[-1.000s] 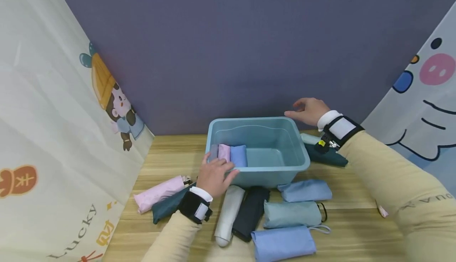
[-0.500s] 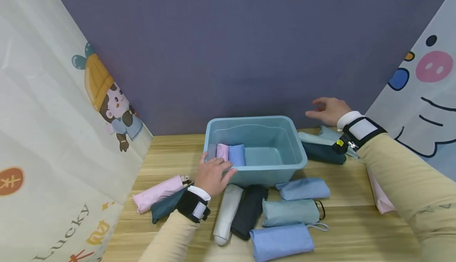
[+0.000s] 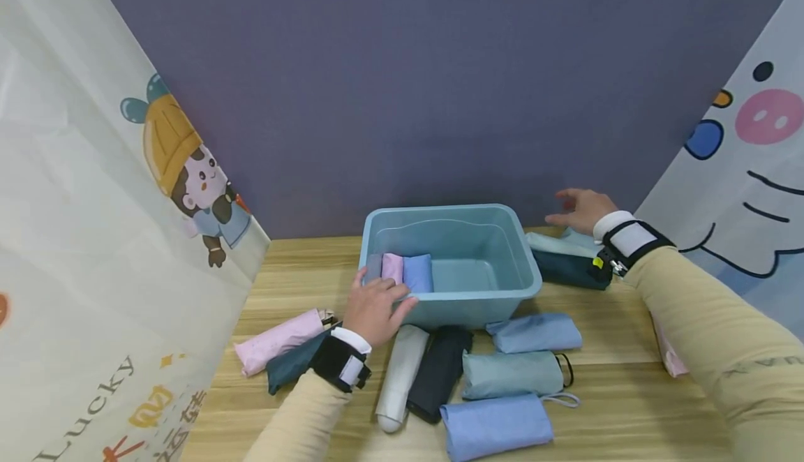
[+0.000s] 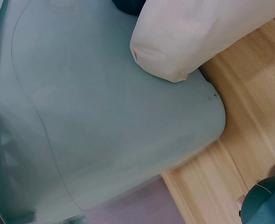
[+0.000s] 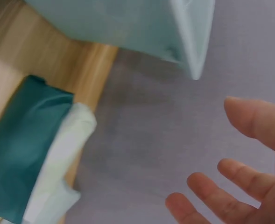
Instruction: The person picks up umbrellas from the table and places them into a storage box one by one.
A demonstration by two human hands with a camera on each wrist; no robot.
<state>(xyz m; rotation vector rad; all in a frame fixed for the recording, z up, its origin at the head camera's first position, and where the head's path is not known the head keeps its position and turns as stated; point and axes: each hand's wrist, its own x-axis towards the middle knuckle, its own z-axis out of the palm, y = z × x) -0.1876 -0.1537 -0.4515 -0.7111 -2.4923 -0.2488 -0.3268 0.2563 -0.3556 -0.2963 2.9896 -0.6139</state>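
Note:
My left hand rests at the front left rim of a light blue plastic bin, with its fingertips over the edge and its thumb spread to the right. Inside that bin, at the left end, stand a grey, a pink and a blue folded umbrella. The right hand hovers beyond the bin's right side, its fingers apart and nothing between them. Just below it lie a dark green folded umbrella and a pale green one. Another light teal umbrella is partly hidden by this hand.
In front of the bin, the wooden table bears several folded umbrellas: pink, dark teal, light grey, black, blue and grey-green. A dark panel stands behind. A pink item is half hidden by the right sleeve.
My right hand has moved right, away from the bin's back corner, then sunk a little over the green umbrellas. The left hand has stayed at the rim.

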